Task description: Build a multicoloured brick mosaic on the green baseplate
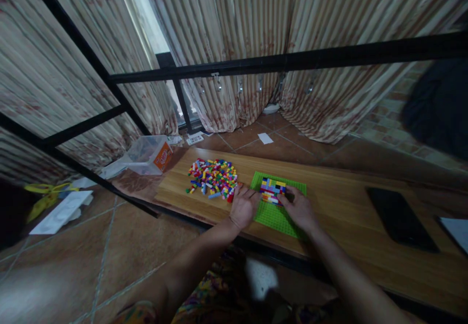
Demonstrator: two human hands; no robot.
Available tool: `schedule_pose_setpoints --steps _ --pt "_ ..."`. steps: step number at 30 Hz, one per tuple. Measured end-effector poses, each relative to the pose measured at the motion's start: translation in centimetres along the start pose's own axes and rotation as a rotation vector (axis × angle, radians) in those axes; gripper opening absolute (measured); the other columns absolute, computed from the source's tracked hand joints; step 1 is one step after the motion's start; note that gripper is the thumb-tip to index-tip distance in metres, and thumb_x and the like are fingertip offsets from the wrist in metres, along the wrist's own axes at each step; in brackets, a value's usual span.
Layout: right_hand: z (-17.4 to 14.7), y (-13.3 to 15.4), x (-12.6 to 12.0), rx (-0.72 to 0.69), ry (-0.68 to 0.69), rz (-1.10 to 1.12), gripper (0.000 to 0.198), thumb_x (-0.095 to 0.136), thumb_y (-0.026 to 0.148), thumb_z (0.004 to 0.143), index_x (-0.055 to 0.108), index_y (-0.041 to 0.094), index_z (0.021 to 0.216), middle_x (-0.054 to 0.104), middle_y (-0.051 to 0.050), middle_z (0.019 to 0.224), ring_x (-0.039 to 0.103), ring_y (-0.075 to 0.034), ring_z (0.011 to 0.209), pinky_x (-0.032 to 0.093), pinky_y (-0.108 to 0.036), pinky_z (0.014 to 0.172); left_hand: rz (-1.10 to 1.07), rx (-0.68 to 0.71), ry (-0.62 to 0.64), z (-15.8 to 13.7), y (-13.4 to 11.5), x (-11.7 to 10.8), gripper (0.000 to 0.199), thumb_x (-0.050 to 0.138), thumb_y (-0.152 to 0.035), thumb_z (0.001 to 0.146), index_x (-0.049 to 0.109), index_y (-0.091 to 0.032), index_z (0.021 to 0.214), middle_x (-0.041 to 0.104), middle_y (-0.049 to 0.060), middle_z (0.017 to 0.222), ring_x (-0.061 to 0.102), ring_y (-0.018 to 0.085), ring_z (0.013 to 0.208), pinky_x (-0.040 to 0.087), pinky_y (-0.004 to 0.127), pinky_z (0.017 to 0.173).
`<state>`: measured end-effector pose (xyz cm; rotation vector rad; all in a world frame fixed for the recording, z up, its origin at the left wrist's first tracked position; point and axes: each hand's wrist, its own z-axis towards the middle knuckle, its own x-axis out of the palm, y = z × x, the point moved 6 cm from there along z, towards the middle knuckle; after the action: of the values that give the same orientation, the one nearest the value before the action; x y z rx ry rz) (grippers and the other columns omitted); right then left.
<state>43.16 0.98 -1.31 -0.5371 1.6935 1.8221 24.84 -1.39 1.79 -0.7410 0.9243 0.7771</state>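
A bright green studded baseplate (278,220) lies on the wooden table. Rows of coloured toy bricks (271,187) are built up on its upper part, with yellow, blue, black, red and white among them. My right hand (299,210) grips the right edge of this brick build, thumb at the near side and fingers curled behind. Between the loose brick pile (215,175) and the baseplate rests my left hand (244,206). Its fingers stretch towards the left side of the build, and no brick shows in them. Whether the fingertips touch the build is too small to tell.
A dark phone or tablet (400,219) lies on the table to the right, near a white sheet (455,231). Beyond the table's left end stands a clear plastic box (146,156) with an orange label. A black metal frame (234,68) crosses in front of the curtains.
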Motion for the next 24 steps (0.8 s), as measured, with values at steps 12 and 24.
schedule_pose_setpoints --steps 12,24 --pt "0.2 -0.2 0.3 -0.004 -0.012 0.041 0.045 0.055 0.043 0.081 0.060 0.014 0.115 0.068 -0.015 0.108 0.066 -0.025 0.090 0.050 -0.039 0.081 0.153 -0.335 0.111 1.0 7.3 -2.3 0.026 0.052 -0.022 0.087 0.066 -0.024 0.109 0.064 0.006 0.114 0.053 0.027 0.108 0.037 0.044 0.094" --pt "0.3 -0.1 0.2 -0.003 -0.011 0.045 0.042 0.057 0.042 0.082 0.061 0.015 0.114 0.068 -0.014 0.108 0.066 -0.024 0.089 0.050 -0.039 0.082 0.155 -0.350 0.120 1.5 6.9 -1.4 0.021 0.048 -0.017 0.088 0.068 -0.020 0.094 0.066 0.008 0.108 0.054 0.028 0.104 0.036 0.049 0.095"
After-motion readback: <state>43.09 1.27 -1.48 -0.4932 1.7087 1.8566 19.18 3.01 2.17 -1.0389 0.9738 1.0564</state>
